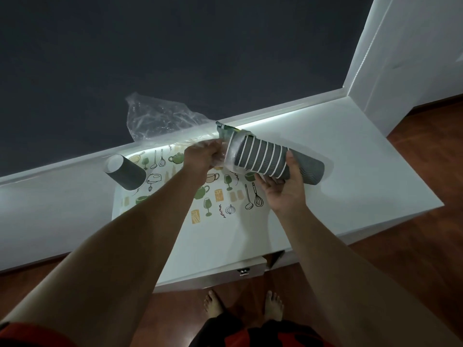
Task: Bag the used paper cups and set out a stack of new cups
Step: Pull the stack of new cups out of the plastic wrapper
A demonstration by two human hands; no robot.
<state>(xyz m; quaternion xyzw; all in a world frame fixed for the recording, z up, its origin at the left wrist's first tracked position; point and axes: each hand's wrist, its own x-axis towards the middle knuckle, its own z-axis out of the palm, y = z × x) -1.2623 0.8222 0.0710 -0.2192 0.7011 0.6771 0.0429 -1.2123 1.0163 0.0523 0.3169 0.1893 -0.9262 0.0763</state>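
A stack of several grey paper cups with white rims (pixel 271 160) lies sideways above the white counter (pixel 363 176). My right hand (pixel 284 189) grips it from below around the middle. My left hand (pixel 204 156) pinches the clear plastic bag (pixel 160 118) at the stack's open end, where the plastic wraps the first cup. The rest of the bag billows up and back toward the dark wall. One single grey cup (pixel 126 171) stands on the printed mat's far left corner.
A mat printed with green kitchen utensils (pixel 213 204) covers the counter's middle. A lit strip runs along the counter's back edge. A drawer with a metal latch (pixel 243 271) is below. My bare feet stand on the wooden floor (pixel 413 259).
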